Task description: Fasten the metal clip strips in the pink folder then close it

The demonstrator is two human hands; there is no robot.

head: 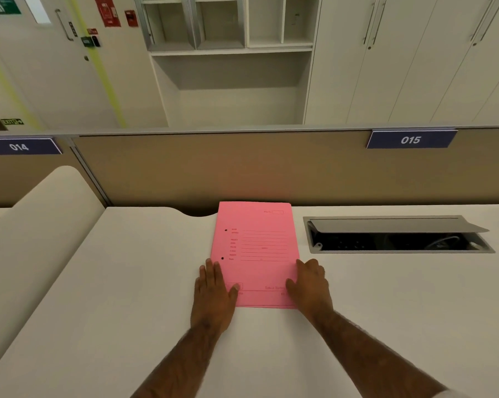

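The pink folder lies closed and flat on the white desk, its printed cover facing up with two small dark holes near its left edge. My left hand rests flat on the folder's near left corner, fingers spread, thumb on the cover. My right hand lies on the near right corner, fingers curved over the right edge. The metal clip strips are hidden inside the folder.
An open cable hatch with a raised grey lid sits in the desk to the right of the folder. A brown partition with labels 014 and 015 runs along the desk's far edge. A rounded white divider rises at the left.
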